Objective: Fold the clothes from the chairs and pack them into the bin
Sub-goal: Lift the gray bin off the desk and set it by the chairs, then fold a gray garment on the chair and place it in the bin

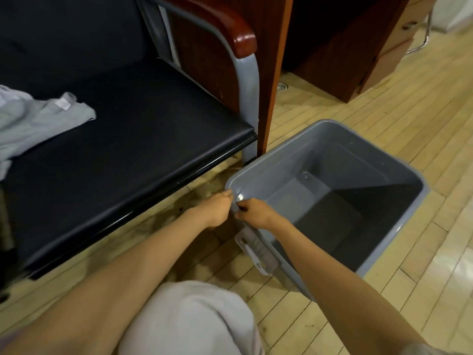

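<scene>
a grey bin stands on the wood floor at right, its far-left corner just beside the chair's front leg and a brown desk panel. both hands meet at the bin's near-left corner: the left hand has its fingers curled over the rim from the outside, grasping it, and the right hand, touching the left, grips the same rim with its fingers folded over the edge. a white label sits on the bin's near outer wall, below the right wrist. the black chair fills the left, with a red-brown armrest far above the seat. a pale grey garment lies crumpled and unfolded on the seat's left end, well apart from the bin. a knee in light cloth shows near, between the forearms.
</scene>
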Demonstrator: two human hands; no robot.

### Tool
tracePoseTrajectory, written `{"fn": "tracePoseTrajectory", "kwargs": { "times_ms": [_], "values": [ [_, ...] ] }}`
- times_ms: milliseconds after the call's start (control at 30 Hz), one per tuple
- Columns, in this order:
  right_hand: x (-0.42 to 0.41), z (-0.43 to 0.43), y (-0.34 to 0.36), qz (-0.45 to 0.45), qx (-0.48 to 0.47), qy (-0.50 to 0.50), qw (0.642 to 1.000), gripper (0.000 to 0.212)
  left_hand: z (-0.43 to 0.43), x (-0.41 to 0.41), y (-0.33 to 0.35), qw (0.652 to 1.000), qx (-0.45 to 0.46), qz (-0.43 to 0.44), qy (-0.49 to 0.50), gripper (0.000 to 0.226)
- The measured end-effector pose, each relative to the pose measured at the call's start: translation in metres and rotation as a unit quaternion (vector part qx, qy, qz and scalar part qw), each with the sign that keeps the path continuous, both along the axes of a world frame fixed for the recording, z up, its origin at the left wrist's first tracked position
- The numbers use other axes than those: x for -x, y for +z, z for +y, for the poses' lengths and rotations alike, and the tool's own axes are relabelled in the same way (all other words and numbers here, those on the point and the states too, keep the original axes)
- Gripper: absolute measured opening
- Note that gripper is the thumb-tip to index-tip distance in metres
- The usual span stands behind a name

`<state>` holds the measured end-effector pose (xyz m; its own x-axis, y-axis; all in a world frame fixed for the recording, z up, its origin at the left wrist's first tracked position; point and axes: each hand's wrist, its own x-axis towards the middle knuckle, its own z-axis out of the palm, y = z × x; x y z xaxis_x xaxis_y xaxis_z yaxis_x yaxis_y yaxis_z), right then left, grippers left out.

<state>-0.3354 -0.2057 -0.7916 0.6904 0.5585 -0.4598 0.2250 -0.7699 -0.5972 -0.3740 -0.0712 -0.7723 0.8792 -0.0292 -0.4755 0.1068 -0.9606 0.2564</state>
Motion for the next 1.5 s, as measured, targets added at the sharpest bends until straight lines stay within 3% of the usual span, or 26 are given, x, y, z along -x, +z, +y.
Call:
{"fn": "tracePoseTrajectory", "kwargs": {
  "times_ms": [267,367,433,567,700,867,1033,1100,1233,1333,1400,1500],
  "values": [
    [0.000,0.018,0.009,0.031,-0.042,-0.033,0.998,0.028,0.014,0.013,0.025,0.998,-0.002,0.036,0.053,0.050],
    [-0.010,0.014,0.041,-0.042,-0.020,-0.002,0.999,0.036,0.017,0.030,0.061,0.998,-0.028,-0.010,0.062,0.038],
    [-0.015,0.022,0.072,-0.116,-0.014,0.052,0.992,0.026,0.024,0.046,0.094,0.992,-0.077,-0.072,0.070,0.034],
    [-0.015,0.067,0.142,-0.229,-0.058,0.154,0.959,0.023,0.065,0.079,0.147,0.954,-0.205,-0.185,0.116,0.030],
    [0.002,0.156,0.184,-0.269,-0.107,0.261,0.921,0.030,0.141,0.101,0.171,0.919,-0.295,-0.185,0.186,0.033],
    [0.012,0.305,0.180,-0.286,-0.144,0.344,0.882,0.034,0.275,0.103,0.155,0.895,-0.308,-0.175,0.272,0.035],
    [0.010,0.438,0.157,-0.264,-0.150,0.370,0.878,0.047,0.386,0.124,0.126,0.871,-0.294,-0.184,0.348,0.044],
    [0.014,0.471,0.144,-0.244,-0.116,0.375,0.887,0.053,0.403,0.140,0.118,0.862,-0.298,-0.232,0.339,0.043],
    [0.022,0.495,0.115,-0.263,-0.078,0.377,0.885,0.032,0.411,0.152,0.106,0.834,-0.306,-0.375,0.266,0.019],
    [0.018,0.487,0.111,-0.285,-0.131,0.328,0.891,0.017,0.402,0.150,0.108,0.821,-0.196,-0.451,0.291,0.007],
    [0.014,0.474,0.122,-0.322,-0.165,0.285,0.888,0.018,0.391,0.154,0.113,0.806,-0.179,-0.470,0.312,0.016],
    [0.021,0.441,0.159,-0.373,-0.216,0.239,0.870,0.022,0.369,0.165,0.120,0.821,-0.205,-0.414,0.334,0.053]
  ]
}}
